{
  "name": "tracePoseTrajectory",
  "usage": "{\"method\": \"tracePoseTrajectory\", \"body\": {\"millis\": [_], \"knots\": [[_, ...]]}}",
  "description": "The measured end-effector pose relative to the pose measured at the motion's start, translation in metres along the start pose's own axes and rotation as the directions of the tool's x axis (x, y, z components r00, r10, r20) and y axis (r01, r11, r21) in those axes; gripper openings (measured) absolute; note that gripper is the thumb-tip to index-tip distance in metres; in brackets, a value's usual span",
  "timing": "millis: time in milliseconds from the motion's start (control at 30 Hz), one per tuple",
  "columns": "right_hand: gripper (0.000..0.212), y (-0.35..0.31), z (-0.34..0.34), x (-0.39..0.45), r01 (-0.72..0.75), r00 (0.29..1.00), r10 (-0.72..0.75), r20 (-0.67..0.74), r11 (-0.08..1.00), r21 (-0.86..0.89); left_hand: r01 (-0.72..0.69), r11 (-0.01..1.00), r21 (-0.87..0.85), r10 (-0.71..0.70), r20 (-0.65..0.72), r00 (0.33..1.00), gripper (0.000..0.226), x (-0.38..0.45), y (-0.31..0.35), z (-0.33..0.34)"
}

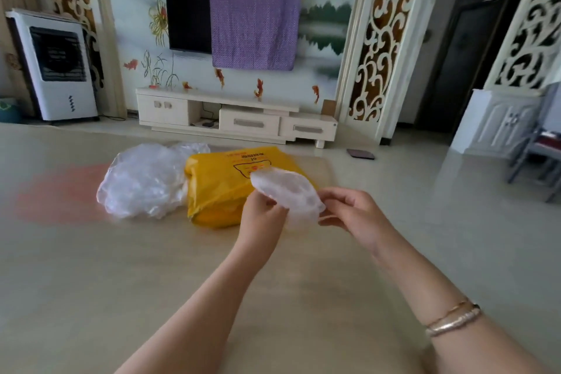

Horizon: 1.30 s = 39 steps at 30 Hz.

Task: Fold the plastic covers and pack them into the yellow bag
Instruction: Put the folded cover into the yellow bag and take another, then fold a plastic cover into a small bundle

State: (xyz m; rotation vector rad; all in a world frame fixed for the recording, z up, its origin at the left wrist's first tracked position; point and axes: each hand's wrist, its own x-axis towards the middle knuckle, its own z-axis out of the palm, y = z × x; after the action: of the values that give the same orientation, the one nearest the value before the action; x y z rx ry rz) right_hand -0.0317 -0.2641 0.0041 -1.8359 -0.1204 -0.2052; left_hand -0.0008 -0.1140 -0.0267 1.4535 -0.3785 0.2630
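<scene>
Head view, left hand (263, 212): fingers curled, pinching the left edge of a plastic cover (288, 191).
Head view, right hand (349, 212): thumb and fingers pinching the cover's right edge; bracelets (453, 317) on the wrist.
Plastic cover: crumpled, translucent, held up between both hands, in front of the yellow bag (224, 182).
Yellow bag: lying on the bench (151, 267), red print on top.
Pile of plastic covers (142, 181): clear heap on the bench, touching the bag's left side.
Background: television (188, 9) half draped with a purple cloth (255, 21).
</scene>
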Motion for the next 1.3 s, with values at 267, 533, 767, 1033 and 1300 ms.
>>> {"method": "tracePoseTrajectory", "body": {"millis": [267,533,767,1033,1300], "knots": [[0.013,0.012,0.007,-0.002,-0.046,0.997,0.044,-0.057,0.998,-0.045,0.107,0.994,-0.012,-0.105,0.095,0.990,0.014,-0.001,-0.008,0.012],[0.011,0.025,0.011,0.001,-0.129,0.985,0.134,-0.106,0.990,0.050,0.140,0.990,-0.015,-0.138,0.088,0.986,0.011,-0.010,-0.010,0.003],[0.022,0.025,-0.010,0.005,-0.127,0.914,0.327,-0.241,0.793,0.595,0.206,0.956,-0.209,-0.221,-0.054,0.974,0.022,-0.008,-0.012,-0.002],[0.019,0.022,-0.016,-0.004,-0.091,0.920,0.283,-0.272,0.828,0.553,0.371,0.925,-0.083,-0.370,0.029,0.928,0.013,-0.012,-0.010,0.004],[0.024,0.020,-0.015,-0.014,-0.009,0.993,0.017,-0.118,0.997,0.072,0.535,0.838,-0.109,-0.470,0.356,0.808,0.033,-0.011,-0.006,0.003]]}}
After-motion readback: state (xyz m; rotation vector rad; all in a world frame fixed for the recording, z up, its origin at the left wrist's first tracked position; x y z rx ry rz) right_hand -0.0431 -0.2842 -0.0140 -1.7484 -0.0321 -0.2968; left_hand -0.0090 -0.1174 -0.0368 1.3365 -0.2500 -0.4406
